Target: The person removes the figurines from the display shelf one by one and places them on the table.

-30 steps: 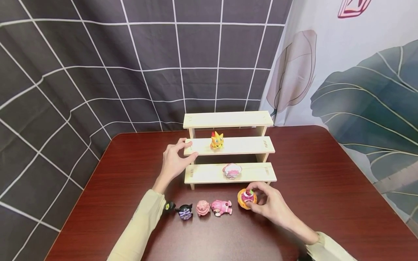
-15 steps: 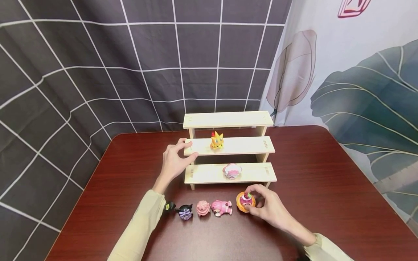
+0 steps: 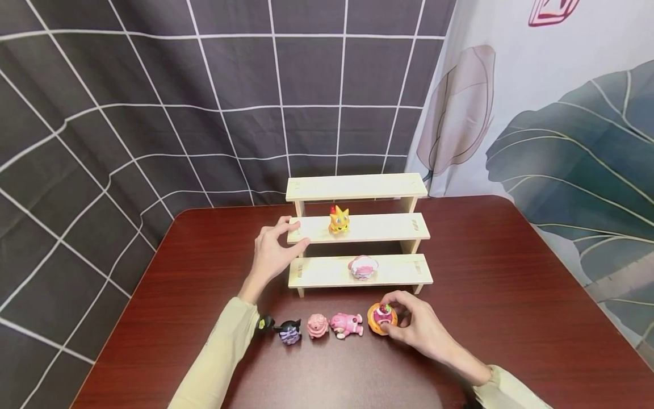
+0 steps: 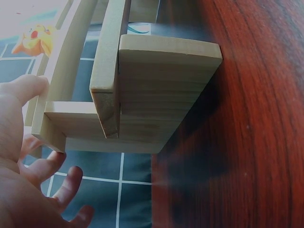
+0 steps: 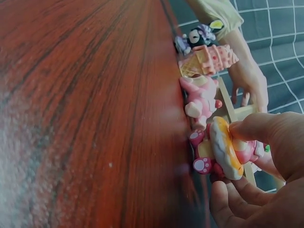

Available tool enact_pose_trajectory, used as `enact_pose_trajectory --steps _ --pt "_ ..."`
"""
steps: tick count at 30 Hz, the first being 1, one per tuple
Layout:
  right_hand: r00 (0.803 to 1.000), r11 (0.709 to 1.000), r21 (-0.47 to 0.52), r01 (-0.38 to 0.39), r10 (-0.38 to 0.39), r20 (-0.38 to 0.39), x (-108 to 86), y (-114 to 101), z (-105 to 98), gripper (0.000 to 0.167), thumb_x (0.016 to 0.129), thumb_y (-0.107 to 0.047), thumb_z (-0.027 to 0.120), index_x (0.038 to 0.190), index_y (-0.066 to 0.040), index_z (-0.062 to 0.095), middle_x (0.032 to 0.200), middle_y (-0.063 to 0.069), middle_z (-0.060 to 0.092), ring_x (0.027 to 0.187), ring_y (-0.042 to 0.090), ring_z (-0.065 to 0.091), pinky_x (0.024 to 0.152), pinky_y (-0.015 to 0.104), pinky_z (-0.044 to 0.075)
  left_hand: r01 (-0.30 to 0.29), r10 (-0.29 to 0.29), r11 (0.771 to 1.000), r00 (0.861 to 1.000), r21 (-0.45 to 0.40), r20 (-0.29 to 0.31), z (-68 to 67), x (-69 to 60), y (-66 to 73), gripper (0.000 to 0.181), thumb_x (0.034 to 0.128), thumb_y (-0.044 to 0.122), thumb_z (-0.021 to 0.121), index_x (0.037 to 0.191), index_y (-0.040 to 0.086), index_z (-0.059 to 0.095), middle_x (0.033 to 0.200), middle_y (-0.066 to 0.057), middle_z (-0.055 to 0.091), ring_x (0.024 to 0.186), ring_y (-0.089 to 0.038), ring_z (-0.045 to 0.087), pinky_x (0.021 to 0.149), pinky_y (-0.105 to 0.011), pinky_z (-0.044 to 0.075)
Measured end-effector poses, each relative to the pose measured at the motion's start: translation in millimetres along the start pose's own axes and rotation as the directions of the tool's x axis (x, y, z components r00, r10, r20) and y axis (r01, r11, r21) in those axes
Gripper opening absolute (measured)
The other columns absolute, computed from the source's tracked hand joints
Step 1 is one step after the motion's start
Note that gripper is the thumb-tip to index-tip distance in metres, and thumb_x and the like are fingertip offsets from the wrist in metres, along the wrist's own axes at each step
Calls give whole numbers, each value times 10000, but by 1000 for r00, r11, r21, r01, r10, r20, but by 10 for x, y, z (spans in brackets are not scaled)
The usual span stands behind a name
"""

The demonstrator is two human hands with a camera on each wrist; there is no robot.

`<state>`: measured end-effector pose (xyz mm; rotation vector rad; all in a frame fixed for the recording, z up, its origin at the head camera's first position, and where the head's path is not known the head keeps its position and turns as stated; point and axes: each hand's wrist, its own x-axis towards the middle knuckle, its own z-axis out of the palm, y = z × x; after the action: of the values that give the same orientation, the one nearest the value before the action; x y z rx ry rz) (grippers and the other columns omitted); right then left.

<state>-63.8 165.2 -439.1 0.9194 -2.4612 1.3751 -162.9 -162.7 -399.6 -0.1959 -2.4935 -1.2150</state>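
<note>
L hand (image 3: 273, 253) grips mid board of shelf (image 3: 393, 227) at its L end, thumb at front edge, fingers at back. Then, in a row on tabletop (image 3: 511, 295): black toy (image 3: 290, 333), cone toy (image 3: 318, 326), pink bear (image 3: 346, 325) lying L–R. R hand (image 3: 421, 324) pinches ring toy (image 3: 375, 324) just R of bear, well in from tabletop's R edge: long axis approx. vert., feet down, berry up; facing unclear.

No readable text, label, brand or number. Only sign-like mark: pinkish-red outlined box (image 3: 553, 11) printed on pale leaf-patterned curtain (image 3: 603, 54), upper right of head view, cut by top edge; strokes inside, cannot tell if lettering. Small darker patches near board ends of three-tier wooden shelf (image 3: 380, 227): too indistinct to read.
</note>
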Motion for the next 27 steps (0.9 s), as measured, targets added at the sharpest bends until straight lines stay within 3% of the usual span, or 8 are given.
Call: enact_pose_trajectory --steps 27 --pt "998 1000 -5 -30 30 51 -8 3 -41 490 672 74 840 1103 -49 641 985 -16 648 786 80 635 555 280 509 -6 6 1000 1000 0 -7 12 1 -11 460 812 349 827 1213 137 746 1394 -63 594 1066 -309 514 883 -512 357"
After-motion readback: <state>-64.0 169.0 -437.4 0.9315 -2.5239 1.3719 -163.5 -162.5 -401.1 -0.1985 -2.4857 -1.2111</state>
